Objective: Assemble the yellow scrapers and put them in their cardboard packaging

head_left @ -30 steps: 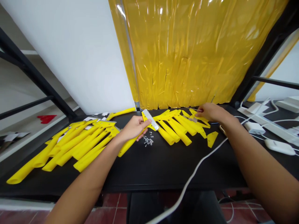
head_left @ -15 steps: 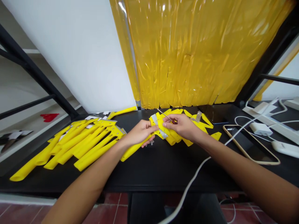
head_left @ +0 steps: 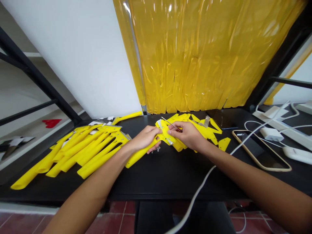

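Left hand (head_left: 145,138) grips 1 yellow part (head_left: 140,155), right hand (head_left: 187,132) 1 screwdriver (head_left: 170,123) (white cable (head_left: 187,213) under that forearm (head_left: 235,174), phone (head_left: 262,151) nearby).

The right grip (head_left: 188,134) partly hides the thin metal tool (head_left: 168,122).

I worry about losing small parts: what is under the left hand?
Part of a yellow piece, and beside the left hand, small metal pieces; whatever else the hand covers cannot be seen.
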The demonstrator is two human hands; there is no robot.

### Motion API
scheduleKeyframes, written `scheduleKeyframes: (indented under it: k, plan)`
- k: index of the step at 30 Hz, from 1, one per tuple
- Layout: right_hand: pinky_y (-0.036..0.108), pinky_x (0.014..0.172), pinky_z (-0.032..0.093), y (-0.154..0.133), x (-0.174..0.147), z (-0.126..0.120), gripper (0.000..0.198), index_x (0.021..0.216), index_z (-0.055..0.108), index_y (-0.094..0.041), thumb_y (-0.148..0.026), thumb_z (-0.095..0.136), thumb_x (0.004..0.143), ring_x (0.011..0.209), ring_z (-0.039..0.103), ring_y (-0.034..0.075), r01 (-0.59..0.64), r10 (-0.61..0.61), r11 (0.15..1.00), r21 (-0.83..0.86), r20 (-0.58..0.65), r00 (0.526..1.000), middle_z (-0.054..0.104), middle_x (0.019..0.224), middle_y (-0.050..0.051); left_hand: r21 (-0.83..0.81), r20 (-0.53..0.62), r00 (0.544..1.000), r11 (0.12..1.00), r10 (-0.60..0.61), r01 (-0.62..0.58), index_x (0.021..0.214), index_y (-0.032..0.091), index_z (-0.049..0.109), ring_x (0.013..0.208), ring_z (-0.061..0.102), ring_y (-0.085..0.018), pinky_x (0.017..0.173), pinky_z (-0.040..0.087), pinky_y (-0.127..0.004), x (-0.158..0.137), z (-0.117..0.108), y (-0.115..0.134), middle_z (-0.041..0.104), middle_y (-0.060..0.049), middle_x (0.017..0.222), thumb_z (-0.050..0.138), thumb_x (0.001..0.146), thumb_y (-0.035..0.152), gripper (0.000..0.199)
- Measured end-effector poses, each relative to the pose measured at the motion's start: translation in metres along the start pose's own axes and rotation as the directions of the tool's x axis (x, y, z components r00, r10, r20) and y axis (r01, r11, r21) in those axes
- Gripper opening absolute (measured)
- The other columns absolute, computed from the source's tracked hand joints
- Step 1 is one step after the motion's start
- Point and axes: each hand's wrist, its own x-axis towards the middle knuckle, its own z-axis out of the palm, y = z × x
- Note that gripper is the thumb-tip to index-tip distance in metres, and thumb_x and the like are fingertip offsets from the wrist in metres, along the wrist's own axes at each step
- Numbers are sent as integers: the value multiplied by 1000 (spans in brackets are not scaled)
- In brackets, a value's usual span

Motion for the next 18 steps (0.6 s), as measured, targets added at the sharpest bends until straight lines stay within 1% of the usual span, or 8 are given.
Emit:
scheduleKeyframes:
  k: [3, 6, 8, 10, 12, 15, 17, 18]
  plan:
    - [31, 70, 47, 2, -1, 5, 17, 83, 65, -18, -34, 66, 80, 75, 61, 18, -3, 4, 1000, 23, -14, 1000, 68, 81, 4, 11, 79, 996, 999, 42, -43, 65, 16, 53, 35, 46, -10, 36, 39, -23, -2, -2, 0, 54, 0, 51, 41, 96, 34, 38]
    - [30, 69, 46, 5, 0, 8, 20, 82, 63, -18, -37, 68, 78, 75, 60, 17, 7, -6, 999, 39, -25, 1000, 67, 83, 3, 48, 127, 991, 998, 42, -48, 72, 16, 54, 37, 47, -9, 39, 39, -22, -3, -3, 0, 55, 1, 55, 52, 94, 36, 30]
    - [30, 69, 46, 7, 1, 8, 23, 82, 62, -18, -39, 69, 77, 75, 59, 16, 29, -29, 997, 73, -5, 1000, 66, 82, 3, 93, 141, 989, 994, 38, -51, 75, 16, 54, 37, 47, -9, 39, 37, -22, -3, -3, 1, 55, 1, 55, 56, 94, 43, 32]
    - [30, 70, 46, 8, 2, 7, 26, 83, 62, -17, -40, 71, 76, 76, 58, 16, 37, -40, 992, 121, 27, 999, 65, 82, 3, 130, 155, 987, 989, 46, -66, 77, 16, 54, 38, 46, -8, 40, 36, -22, -4, -3, 0, 54, 1, 54, 54, 95, 48, 37]
    - [29, 70, 46, 8, 2, 7, 28, 83, 63, -17, -42, 73, 76, 75, 58, 16, 18, -28, 989, 146, 66, 997, 64, 80, 2, 132, 166, 985, 989, 48, -70, 78, 16, 53, 39, 46, -8, 41, 36, -21, -4, -3, 0, 54, 2, 55, 53, 96, 48, 37]
    - [28, 68, 46, 8, 3, 6, 30, 84, 65, -16, -45, 73, 77, 73, 58, 15, -25, 9, 988, 153, 102, 995, 65, 80, 2, 99, 163, 986, 994, 29, -46, 79, 17, 53, 40, 46, -7, 40, 35, -21, -4, -4, 0, 55, 2, 58, 55, 96, 45, 33]
    - [28, 68, 47, 8, 3, 5, 30, 87, 67, -16, -45, 70, 81, 74, 59, 16, -8, -1, 991, 137, 67, 998, 68, 82, 4, 82, 119, 993, 996, 21, -31, 79, 17, 52, 40, 46, -7, 39, 35, -21, -3, -8, 0, 55, 2, 60, 56, 95, 43, 31]
    - [28, 68, 46, 8, 3, 4, 30, 87, 67, -16, -46, 67, 84, 73, 60, 16, 20, -23, 995, 93, 32, 999, 69, 83, 4, 75, 68, 997, 997, 22, -27, 79, 17, 52, 39, 46, -7, 38, 35, -21, -2, -10, 0, 54, 2, 60, 57, 95, 42, 30]
